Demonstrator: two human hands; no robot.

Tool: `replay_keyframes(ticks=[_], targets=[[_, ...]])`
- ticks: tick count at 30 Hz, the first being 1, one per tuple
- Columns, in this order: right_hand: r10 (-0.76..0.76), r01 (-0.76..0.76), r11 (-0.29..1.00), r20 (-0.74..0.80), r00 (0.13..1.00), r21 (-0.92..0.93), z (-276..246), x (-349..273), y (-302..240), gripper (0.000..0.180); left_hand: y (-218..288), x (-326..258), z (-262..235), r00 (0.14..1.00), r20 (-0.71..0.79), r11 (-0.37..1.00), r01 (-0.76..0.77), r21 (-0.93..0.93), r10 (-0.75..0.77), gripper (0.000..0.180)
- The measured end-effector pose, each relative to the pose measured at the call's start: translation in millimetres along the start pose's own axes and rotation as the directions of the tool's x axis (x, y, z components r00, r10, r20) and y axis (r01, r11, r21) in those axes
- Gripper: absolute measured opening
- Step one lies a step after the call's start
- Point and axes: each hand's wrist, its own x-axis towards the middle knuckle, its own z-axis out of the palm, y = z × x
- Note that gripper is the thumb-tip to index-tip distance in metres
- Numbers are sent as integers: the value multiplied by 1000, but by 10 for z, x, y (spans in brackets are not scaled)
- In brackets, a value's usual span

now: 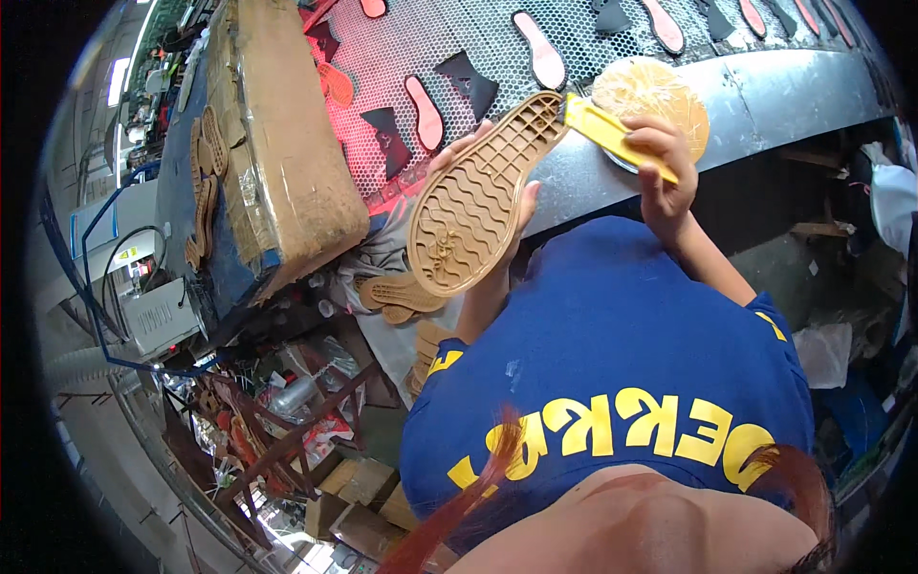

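My left hand (527,205) grips a tan shoe sole (469,206) from beneath, with the thumb along one edge and the fingertips at the other. The sole's grooved side faces up, and its narrow heel end points away to the right. In my right hand (666,167) is a yellow-handled brush (622,142), pinched between thumb and fingers. Its dark tip is at the heel end of the sole; whether it touches cannot be seen clearly. Just behind the brush, a round, orange-tan container (669,105) with stringy, glue-like residue on top sits on the metal ledge.
A mesh conveyor (440,57) carries pink insoles (540,53) and black pieces (469,84). The metal ledge (775,96) runs along its near side. A large cardboard box (296,153) stands at left. More tan soles (406,292) lie beside my left arm, and others (206,172) rest beyond the box.
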Motion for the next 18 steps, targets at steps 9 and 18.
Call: replay_keyframes(ticks=[9,18], targets=[[-9,10,1000,63,998,-15,148,27,-57,36,278,11,85,997,31,992,65,112,-69,71],[-139,135,990,231,963,34,287,2,-350,41,432,171,95,976,216,296,-196,935,-38,63]])
